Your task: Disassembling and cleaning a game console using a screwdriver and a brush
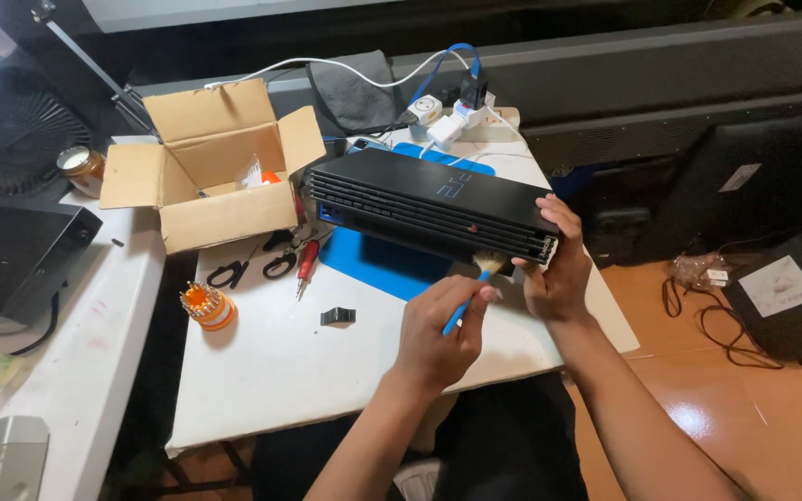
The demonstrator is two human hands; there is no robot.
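- Gripping a small blue-handled brush [472,289], the left hand [435,329] is closed around the handle, its pale bristles touching the lower front edge of a black game console [429,199].
- Steadying that console, the right hand [559,269] wraps its near right corner — thumb on top, fingers curled underneath — so the box sits tilted, front edge raised off the surface.
- Beneath the console lies a blue mat [378,264] on a white table [290,362], the console resting toward the table's far right part.
- A small black clip-like part [337,316] sits on the bare tabletop, left of the brush hand and apart from it.
- Farther left stands a round orange-and-white holder of screwdriver bits [208,306], near the table's left edge.
- Beyond it, black-handled scissors [226,274], pliers [280,263] and a red-handled screwdriver [307,263] lie just beside an open cardboard box [206,176].
- At the far edge — a white power strip [457,119] with plugs and a blue cable, next to a grey cloth pouch [356,93].
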